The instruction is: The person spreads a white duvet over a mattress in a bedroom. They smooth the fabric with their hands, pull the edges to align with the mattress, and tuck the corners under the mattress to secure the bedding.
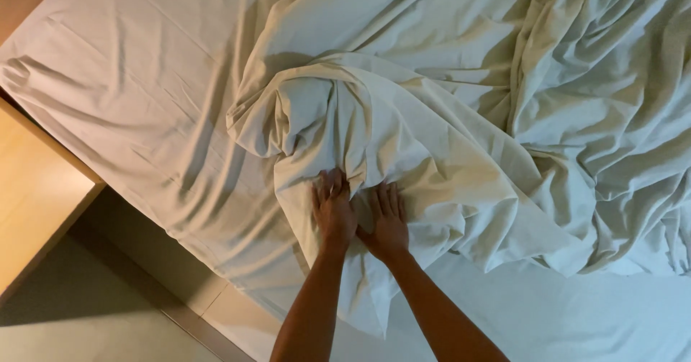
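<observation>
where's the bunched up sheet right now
In the head view, the bunched sheet lies mid-bed on the fitted sheet, just above both hands: left hand, right hand.

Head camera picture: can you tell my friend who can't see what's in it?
Two bare hands, left and right, press side by side on a bunched pale sheet lying on a bed. A wooden side table stands at the left.
</observation>
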